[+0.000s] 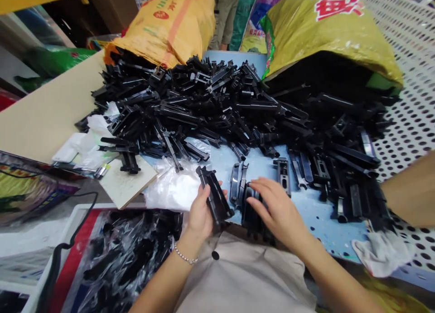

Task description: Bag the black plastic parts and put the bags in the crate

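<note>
A long black plastic part [215, 197] with a channel-like body and small end tabs rests in my left hand [199, 213], thumb on its near side and fingertips showing behind it. My right hand [277, 208] curls over a row of similar black plastic parts [251, 213] at the front edge of the table, its fingers and thumb closed on them. Part of that row is hidden under the palm. Just left of the right fingertips, shiny black parts [238, 181] stand side by side. Another black part [283, 174] lies beyond the right hand.
A large heap of black parts [204, 104] covers the back of the blue table, between an orange sack [170, 22] and a yellow sack [333, 31]. Clear plastic bags [170, 186] lie left. A bin [78, 208] below holds bagged parts. Another person's arm [411, 190] shows at right.
</note>
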`<state>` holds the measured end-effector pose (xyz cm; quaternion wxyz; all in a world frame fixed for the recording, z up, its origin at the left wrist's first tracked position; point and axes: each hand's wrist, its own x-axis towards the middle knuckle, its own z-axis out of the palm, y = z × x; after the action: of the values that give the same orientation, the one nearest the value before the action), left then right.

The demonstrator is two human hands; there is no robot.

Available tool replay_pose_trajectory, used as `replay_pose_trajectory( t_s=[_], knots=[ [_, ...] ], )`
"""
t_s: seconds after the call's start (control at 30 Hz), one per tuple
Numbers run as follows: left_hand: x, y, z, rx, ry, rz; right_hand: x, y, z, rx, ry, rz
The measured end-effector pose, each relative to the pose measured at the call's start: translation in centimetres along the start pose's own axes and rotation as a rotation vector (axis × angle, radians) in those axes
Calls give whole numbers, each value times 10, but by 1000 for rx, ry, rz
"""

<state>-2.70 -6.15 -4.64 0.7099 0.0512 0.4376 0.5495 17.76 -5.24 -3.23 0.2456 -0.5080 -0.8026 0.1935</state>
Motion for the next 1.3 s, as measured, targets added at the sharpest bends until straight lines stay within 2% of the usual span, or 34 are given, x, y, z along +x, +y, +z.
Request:
replay_pose_trajectory(
  t_s=[0.1,0.2,0.27,0.3,0.4,0.47,0.53,0.6,0.67,0.77,0.87,0.93,1.03,1.1,1.2,1.3],
  knots=[
    [-8,-12,9,-38,26,194,3,-30,16,286,-170,57],
    [-11,-14,6,127,-25,277,7,-38,30,525,-272,172],
    [-5,-6,-7,359,-47,390,10,-32,31,671,-281,309],
    [0,0,-17,517,-15,481,12,-27,30,742,-267,385],
    [18,18,-49,1102,221,767,18,-16,24,928,-167,534],
    [28,28,-67,1474,302,822,21,-13,25,1025,-135,553],
    [33,35,-77,1727,225,768,24,-15,29,1071,-134,560],
    [36,40,-78,1810,119,746,25,-18,34,1090,-136,569],
    [43,43,-73,1790,104,827,27,-22,38,1107,-135,572],
    [58,52,-55,1742,212,978,30,-26,40,1130,-135,560],
    [69,68,-39,1594,196,1001,31,-25,37,1175,-155,563],
    [66,81,-32,1334,93,922,30,-22,35,1230,-157,584],
    [50,94,-26,865,-118,644,28,-16,32,1325,-148,598],
    [39,96,-23,665,-204,485,30,-14,31,1385,-164,577],
    [28,90,-18,532,-199,379,35,-17,28,1428,-245,497],
    [26,81,-14,514,-163,365,38,-21,23,1439,-366,443]
  ],
)
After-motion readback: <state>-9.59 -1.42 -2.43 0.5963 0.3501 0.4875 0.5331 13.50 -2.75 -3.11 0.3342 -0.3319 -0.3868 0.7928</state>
